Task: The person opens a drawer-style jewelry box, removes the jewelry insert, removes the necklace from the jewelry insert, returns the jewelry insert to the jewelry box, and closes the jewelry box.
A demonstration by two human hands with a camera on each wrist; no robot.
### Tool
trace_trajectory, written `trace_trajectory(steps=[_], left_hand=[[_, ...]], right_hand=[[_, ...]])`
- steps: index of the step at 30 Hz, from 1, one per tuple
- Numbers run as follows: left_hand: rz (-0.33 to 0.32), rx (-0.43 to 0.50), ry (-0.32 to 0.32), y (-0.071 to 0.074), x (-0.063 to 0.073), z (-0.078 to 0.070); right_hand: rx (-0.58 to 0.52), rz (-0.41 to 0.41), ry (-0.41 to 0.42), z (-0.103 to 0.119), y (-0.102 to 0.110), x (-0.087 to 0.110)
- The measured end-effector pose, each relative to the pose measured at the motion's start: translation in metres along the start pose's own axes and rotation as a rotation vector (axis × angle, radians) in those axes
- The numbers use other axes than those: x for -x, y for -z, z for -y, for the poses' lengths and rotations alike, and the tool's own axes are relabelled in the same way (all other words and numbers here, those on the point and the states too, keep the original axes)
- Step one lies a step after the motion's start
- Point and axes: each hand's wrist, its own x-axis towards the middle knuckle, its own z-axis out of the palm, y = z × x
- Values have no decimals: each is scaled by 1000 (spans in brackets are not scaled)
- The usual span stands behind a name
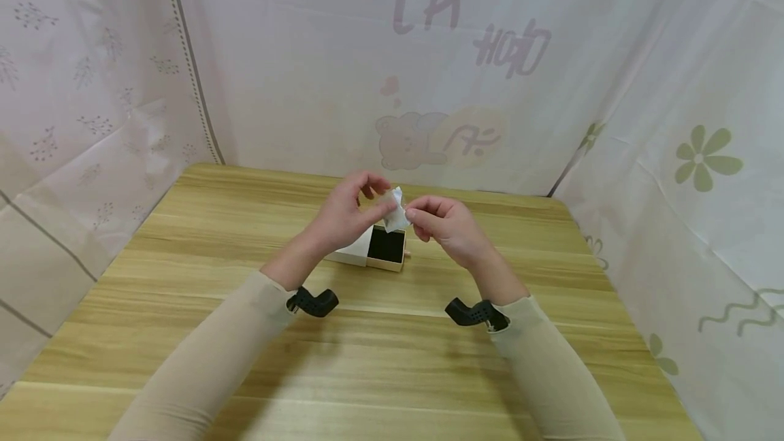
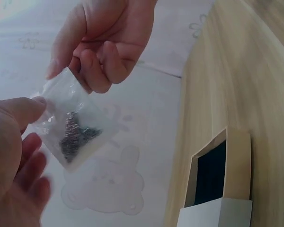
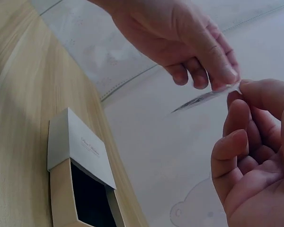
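Observation:
A small clear plastic bag (image 2: 87, 111) is held up between both hands, with a dark, chain-like piece of jewellery (image 2: 73, 142) inside it. My left hand (image 1: 349, 213) pinches one edge of the bag, its thumb on the near face and the other fingers loosely bent. My right hand (image 1: 447, 226) pinches the bag's opposite corner between thumb and forefinger, the remaining fingers curled in. In the right wrist view the bag appears nearly edge-on. Below the hands lies a drawer-style gift box with a white sleeve (image 3: 87, 149) and a partly pulled-out tray (image 1: 384, 265).
The tray has a black lining (image 1: 387, 245) and a small pull tab on its right end. Everything stands on a wood-grain table (image 1: 380, 359). Printed pale curtains (image 1: 294, 73) hang behind the table and along both sides.

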Motion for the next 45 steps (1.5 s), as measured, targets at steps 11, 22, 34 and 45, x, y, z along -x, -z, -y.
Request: trace_trajectory(steps=[11,22,34,45], left_hand=[[117,142,109,-4,4,-4],[146,212,179,-11,5,-12],[160,269,166,-10,6,-6],[141,250,149,-9,5,-6]], right_hand=[[13,-68,27,-2,-4,-1],[129,-75,56,-1,-12,-1],[148,-71,70,0,-17,-2],[105,-95,53,0,-17,-2]])
